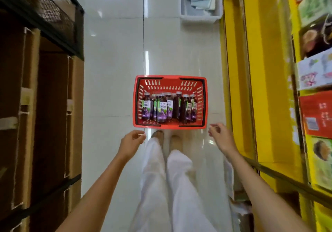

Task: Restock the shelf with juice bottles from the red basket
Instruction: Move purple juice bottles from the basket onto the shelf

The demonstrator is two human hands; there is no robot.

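Observation:
A red basket (170, 81) stands on the white tiled floor straight ahead of my feet. Several dark purple juice bottles (162, 107) with purple and green labels lie side by side in it, caps pointing away from me. My left hand (132, 144) hovers just short of the basket's near left corner, fingers loosely curled and holding nothing. My right hand (221, 138) hangs off the near right corner, fingers apart, also holding nothing. The yellow shelf (239, 87) runs along the right side of the aisle.
Brown cardboard boxes (52, 114) in a black rack (77, 24) line the left side. A white bin (201, 18) with folded papers sits on the floor further down the aisle. Colourful packets (316, 105) fill the far right shelf faces.

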